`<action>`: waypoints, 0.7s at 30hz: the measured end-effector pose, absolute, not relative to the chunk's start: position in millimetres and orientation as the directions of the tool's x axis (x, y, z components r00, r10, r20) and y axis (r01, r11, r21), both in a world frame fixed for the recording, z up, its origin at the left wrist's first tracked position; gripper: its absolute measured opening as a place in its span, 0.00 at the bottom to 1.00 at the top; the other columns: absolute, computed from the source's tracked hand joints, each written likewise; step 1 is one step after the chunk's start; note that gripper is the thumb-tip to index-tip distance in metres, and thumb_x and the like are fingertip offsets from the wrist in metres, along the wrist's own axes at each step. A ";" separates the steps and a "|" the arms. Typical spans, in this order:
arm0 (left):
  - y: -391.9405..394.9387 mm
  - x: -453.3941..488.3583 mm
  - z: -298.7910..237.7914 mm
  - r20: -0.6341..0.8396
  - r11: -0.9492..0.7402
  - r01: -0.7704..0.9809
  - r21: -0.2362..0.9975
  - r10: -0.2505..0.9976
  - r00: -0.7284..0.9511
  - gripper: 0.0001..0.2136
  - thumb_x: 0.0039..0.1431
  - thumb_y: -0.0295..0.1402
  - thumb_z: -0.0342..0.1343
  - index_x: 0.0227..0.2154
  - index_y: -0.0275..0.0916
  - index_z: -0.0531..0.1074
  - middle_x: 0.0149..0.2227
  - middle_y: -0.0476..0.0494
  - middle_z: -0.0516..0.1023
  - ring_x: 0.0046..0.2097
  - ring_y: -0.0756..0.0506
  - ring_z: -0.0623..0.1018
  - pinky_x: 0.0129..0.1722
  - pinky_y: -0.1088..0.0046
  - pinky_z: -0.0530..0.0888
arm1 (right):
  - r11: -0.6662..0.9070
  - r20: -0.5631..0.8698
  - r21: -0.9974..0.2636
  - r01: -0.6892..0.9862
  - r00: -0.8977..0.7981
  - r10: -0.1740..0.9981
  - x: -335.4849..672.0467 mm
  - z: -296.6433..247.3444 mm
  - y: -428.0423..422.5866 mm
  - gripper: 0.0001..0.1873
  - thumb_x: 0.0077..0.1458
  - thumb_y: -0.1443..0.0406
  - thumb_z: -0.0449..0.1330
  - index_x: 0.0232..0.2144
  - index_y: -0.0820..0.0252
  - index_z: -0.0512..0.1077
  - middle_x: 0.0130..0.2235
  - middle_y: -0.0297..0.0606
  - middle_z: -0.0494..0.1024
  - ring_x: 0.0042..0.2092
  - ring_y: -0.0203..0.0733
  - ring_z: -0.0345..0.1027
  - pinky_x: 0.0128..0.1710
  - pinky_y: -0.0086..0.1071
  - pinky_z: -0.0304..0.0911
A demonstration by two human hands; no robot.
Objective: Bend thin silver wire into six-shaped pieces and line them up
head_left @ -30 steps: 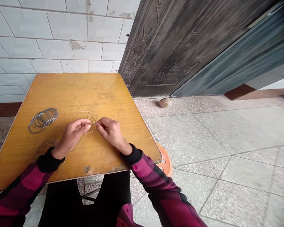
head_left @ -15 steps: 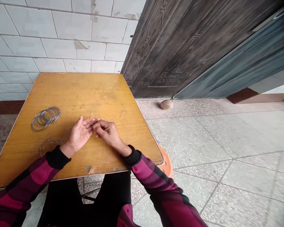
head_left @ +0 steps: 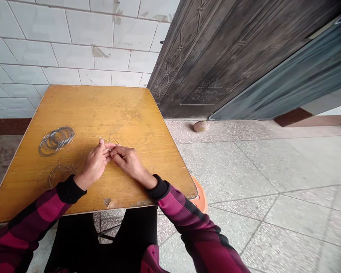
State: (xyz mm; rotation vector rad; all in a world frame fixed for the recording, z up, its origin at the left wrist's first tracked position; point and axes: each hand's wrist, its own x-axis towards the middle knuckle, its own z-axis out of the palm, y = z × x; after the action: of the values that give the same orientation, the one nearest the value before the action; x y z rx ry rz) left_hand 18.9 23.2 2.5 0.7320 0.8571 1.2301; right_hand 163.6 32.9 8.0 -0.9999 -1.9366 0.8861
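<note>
Above the middle of the bench [head_left: 147, 125], the right hand [head_left: 128, 162] is pinching thin wire [head_left: 109, 140] between its fingers; whether the left hand [head_left: 94, 163] is gripping, I cannot tell. A wire coil [head_left: 57, 141] is lying toward the left edge.

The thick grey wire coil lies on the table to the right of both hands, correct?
Not to the right: the head view shows the thick grey wire coil lying on the table to the left of both the left hand and the right hand.

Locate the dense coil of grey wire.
In the head view, the dense coil of grey wire lies on the left side of the table, just beyond the loose thin wires and left of the left hand.
</note>
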 end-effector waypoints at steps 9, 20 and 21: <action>21.3 21.6 4.3 -0.150 0.189 -0.461 0.867 0.981 0.119 0.23 0.58 0.53 0.54 0.37 0.34 0.76 0.41 0.34 0.81 0.47 0.41 0.78 0.44 0.65 0.73 | 0.431 0.300 -0.851 0.301 -0.394 0.869 162.1 8.8 31.8 0.14 0.60 0.66 0.54 0.21 0.58 0.65 0.21 0.30 0.68 0.25 0.33 0.59 0.29 0.29 0.56; 26.7 1.0 23.5 -0.337 0.447 -0.433 0.783 0.889 0.310 0.12 0.55 0.42 0.62 0.32 0.37 0.76 0.34 0.42 0.77 0.29 0.51 0.72 0.26 0.76 0.68 | 0.264 0.288 -0.958 -0.116 -0.340 0.895 177.9 2.1 58.7 0.11 0.52 0.52 0.66 0.29 0.50 0.80 0.40 0.36 0.78 0.48 0.41 0.70 0.53 0.41 0.63; 26.7 0.6 22.6 -0.337 0.473 -0.418 0.776 0.870 0.360 0.12 0.53 0.41 0.64 0.31 0.36 0.76 0.32 0.44 0.76 0.26 0.53 0.70 0.22 0.78 0.64 | 0.244 0.279 -0.959 -0.141 -0.349 0.895 177.8 1.9 59.7 0.11 0.51 0.51 0.67 0.28 0.49 0.80 0.40 0.35 0.78 0.50 0.41 0.69 0.55 0.42 0.62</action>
State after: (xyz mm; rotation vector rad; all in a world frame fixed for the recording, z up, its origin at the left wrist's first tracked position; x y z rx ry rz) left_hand 0.6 26.7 22.6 0.6445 0.8257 0.9083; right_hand 177.8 59.7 1.9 -0.7365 -1.5170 1.3034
